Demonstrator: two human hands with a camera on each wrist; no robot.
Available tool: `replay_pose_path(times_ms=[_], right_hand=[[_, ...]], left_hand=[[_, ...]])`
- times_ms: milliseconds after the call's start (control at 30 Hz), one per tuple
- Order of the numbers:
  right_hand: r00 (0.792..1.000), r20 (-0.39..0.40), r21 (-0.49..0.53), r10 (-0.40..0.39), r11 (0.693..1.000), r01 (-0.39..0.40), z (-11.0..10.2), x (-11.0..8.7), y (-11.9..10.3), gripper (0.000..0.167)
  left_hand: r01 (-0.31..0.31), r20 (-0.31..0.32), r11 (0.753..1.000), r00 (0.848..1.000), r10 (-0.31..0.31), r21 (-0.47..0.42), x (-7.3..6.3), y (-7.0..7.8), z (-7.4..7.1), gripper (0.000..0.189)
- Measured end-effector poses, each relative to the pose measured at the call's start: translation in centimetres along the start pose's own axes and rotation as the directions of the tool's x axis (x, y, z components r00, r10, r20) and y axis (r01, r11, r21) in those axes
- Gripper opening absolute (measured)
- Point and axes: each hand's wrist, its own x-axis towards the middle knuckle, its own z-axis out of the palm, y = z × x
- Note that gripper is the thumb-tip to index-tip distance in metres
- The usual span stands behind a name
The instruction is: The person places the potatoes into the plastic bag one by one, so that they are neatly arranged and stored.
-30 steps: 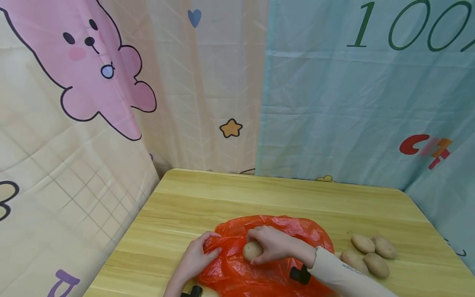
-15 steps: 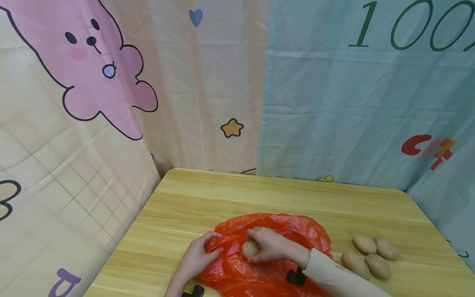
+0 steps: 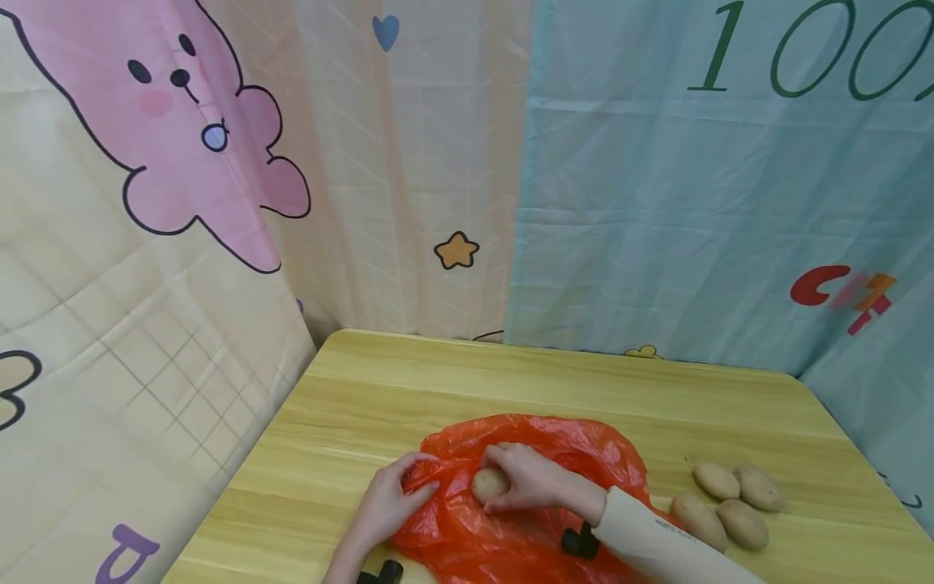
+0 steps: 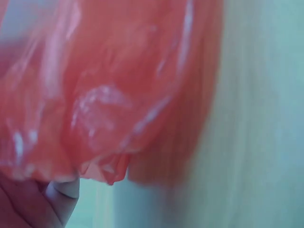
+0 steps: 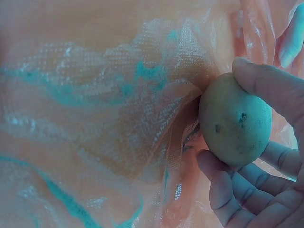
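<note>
A thin red plastic bag (image 3: 503, 543) lies spread and crumpled on the table. My right hand (image 3: 536, 478) holds a potato (image 5: 232, 118) over the bag, thumb on one side and fingers on the other. Dark spots mark the potato's skin in the right wrist view. At the bag's left side, my left hand (image 3: 387, 503) grips the edge of the plastic between thumb and fingers. Its fingertips are partly hidden by the bag; the left wrist view shows mostly red film, with part of the hand (image 4: 35, 204) at the lower left.
Several potatoes (image 3: 743, 523) sit in a group on the wooden table (image 3: 584, 377), right of the bag and beside my right sleeve (image 3: 657, 535). Printed curtains (image 3: 620, 203) hang behind and along the sides of the table.
My right hand has moved slightly left with the potato in its grip. The bag's far edge has shifted a little away from me. My left hand has hardly moved.
</note>
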Motion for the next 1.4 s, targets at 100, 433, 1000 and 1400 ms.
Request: replay_pose_path(times_ms=[100,433,1000,1400], right_hand=[[1.0,-0.014,-0.003,0.002,1.0,-0.002,-0.2,0.2,0.2,0.037],[0.998,-0.052,-0.018,0.03,0.999,-0.031,-0.6,0.5,1.1,0.04],[0.994,-0.074,-0.005,0.077,0.997,-0.078,-1.1,0.9,2.3,0.04],[0.994,-0.087,-0.026,0.061,0.998,-0.064,-1.2,0.5,2.3,0.041]], left_hand=[[-0.031,-0.034,0.999,0.999,0.031,0.01,0.6,-0.2,0.1,0.028],[-0.072,-0.061,0.997,0.996,0.07,-0.028,2.7,-0.3,0.1,0.027],[-0.116,-0.061,0.993,0.991,0.116,0.003,4.5,-0.5,-0.1,0.026],[-0.081,0.053,0.997,0.995,0.081,-0.007,5.0,-0.7,-1.3,0.034]])
